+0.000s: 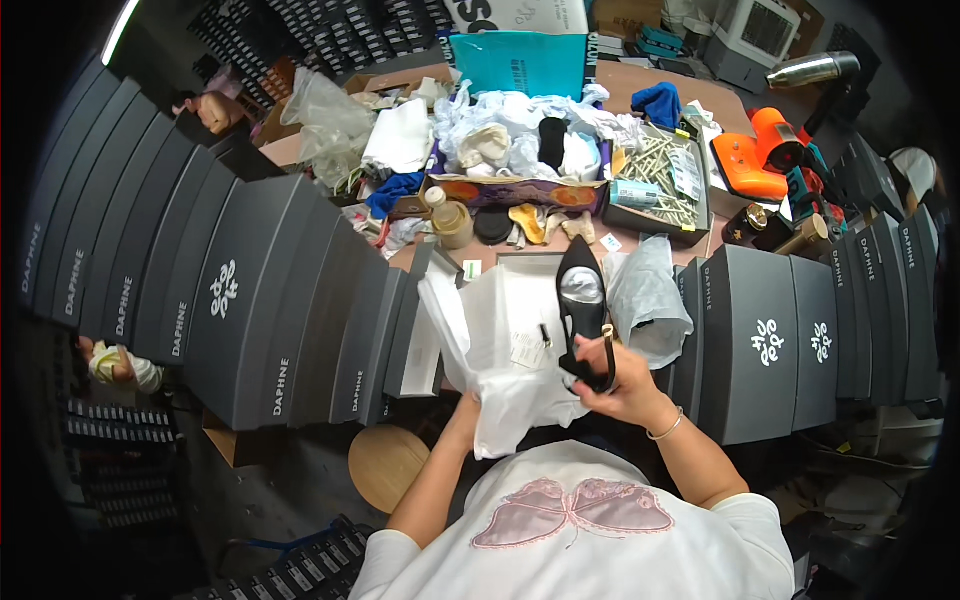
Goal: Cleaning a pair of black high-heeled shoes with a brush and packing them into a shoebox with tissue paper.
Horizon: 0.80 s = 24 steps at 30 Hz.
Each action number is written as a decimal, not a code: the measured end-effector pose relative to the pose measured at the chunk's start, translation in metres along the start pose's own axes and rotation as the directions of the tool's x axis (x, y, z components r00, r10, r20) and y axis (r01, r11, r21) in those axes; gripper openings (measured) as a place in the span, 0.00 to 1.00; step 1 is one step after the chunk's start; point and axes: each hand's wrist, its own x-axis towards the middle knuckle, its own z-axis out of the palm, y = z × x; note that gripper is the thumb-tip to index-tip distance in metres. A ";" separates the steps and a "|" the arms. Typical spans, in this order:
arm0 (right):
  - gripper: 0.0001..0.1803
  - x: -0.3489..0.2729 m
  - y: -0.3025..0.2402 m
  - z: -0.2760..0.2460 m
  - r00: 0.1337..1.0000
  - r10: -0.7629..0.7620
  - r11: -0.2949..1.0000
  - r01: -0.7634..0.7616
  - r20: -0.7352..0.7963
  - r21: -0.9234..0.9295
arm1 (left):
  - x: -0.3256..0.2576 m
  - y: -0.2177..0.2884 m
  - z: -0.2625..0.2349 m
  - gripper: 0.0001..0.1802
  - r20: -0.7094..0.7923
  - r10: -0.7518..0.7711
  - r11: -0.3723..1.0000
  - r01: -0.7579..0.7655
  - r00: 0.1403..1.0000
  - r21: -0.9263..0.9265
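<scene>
My right hand (pixel 628 388) is closed on a black pointed-toe shoe (pixel 574 318) with a thin strap and a gold-coloured buckle. Something silvery white shows inside the shoe, whose toe points away from me. White tissue paper (pixel 495 405) drapes over the near left side of an open shoebox (pixel 530 258). At that paper's lower left edge is my left hand (pixel 466 416); its fingers are hidden behind the paper. A small printed slip (pixel 530 348) and a small black item (pixel 546 336) lie on white paper in the box. Right of the shoe sits a translucent white bag (pixel 650 305) with something dark inside.
Dark grey shoeboxes are stacked at left (pixel 260 300) and right (pixel 745 340). Beyond the open box stand a bottle (pixel 450 222), a carton of crumpled paper (pixel 520 190), a box of small sticks (pixel 655 225) and an orange device (pixel 750 168). A round wooden stool (pixel 390 468) is below left.
</scene>
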 end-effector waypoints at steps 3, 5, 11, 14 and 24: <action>0.15 0.008 -0.005 0.001 0.987 -0.148 0.988 0.144 0.062 0.058 | 0.011 0.006 0.016 0.17 0.233 -0.064 0.998 0.065 0.970 0.003; 0.15 0.010 -0.011 0.003 0.971 -0.198 0.979 0.188 0.131 0.085 | 0.028 0.028 0.047 0.22 0.205 -0.132 0.953 0.181 0.970 -0.244; 0.30 -0.003 -0.013 0.001 0.992 0.123 0.989 -0.121 -0.011 0.090 | 0.045 0.066 0.082 0.36 0.313 -0.217 0.875 0.327 0.924 -0.358; 0.58 -0.020 -0.022 -0.001 0.944 0.177 0.982 -0.186 -0.277 -0.007 | 0.049 0.084 0.076 0.31 0.242 -0.143 0.935 0.212 0.960 -0.285; 0.39 0.010 -0.021 0.030 0.920 0.392 0.920 -0.392 -0.007 0.009 | 0.069 0.081 0.059 0.29 0.392 -0.309 0.878 0.419 0.866 -0.233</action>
